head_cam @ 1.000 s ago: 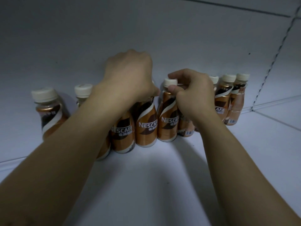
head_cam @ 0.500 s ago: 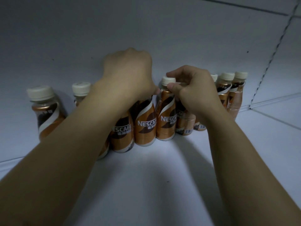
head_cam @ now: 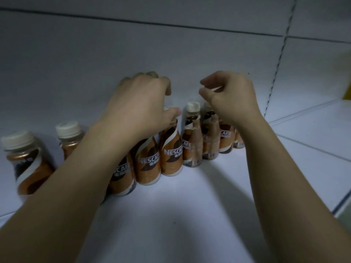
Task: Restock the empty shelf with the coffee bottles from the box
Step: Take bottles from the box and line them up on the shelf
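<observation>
Several brown Nescafe coffee bottles with cream caps stand in a row along the back of the white shelf (head_cam: 171, 221). My left hand (head_cam: 138, 103) reaches over the middle of the row; its thumb presses the neck of one coffee bottle (head_cam: 171, 154) and its fingers curl over the cap. My right hand (head_cam: 231, 97) hovers above the right-hand bottles (head_cam: 191, 137), fingers loosely curled and holding nothing. My forearms hide parts of some bottles.
Two more bottles (head_cam: 28, 164) stand apart at the far left. A slotted upright strip (head_cam: 273, 80) runs down the back panel to the right. Something yellow (head_cam: 345, 78) shows at the right edge. Bare shelf lies in front of the row.
My right hand has let go of the bottle cap it pinched and risen above the row. My left hand stays on its bottle. The view has tilted upward.
</observation>
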